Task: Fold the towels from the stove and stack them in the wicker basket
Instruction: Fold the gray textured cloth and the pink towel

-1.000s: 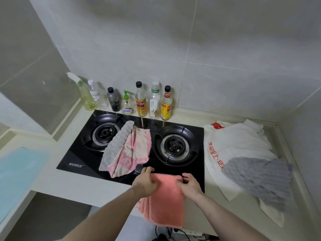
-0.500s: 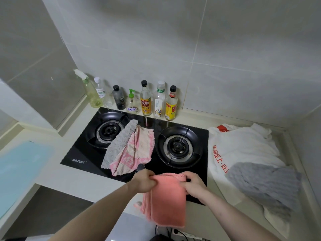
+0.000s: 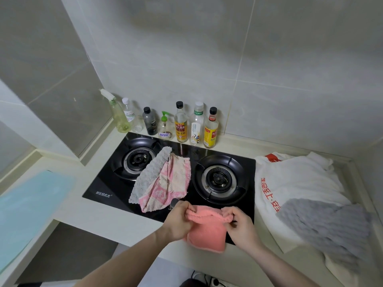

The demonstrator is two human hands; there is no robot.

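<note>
While both hands pinch its top edge, a folded coral towel [image 3: 207, 230] hangs over the stove's [image 3: 107, 183] front edge. Left hand [image 3: 180, 221] and right hand [image 3: 240, 226] curl tight on its two upper corners. Grey towel [image 3: 149, 172] and pink towel [image 3: 172, 183] lie between the burners. Open counter [image 3: 87, 210] stretches left.

Wicker basket not seen. Blue sheet [image 3: 27, 216] cut by left edge. Grey towel [image 3: 325, 226] blurred, cut at right edge. Coral towel [image 3: 207, 230] corners hidden inside both hands' fingers.
</note>
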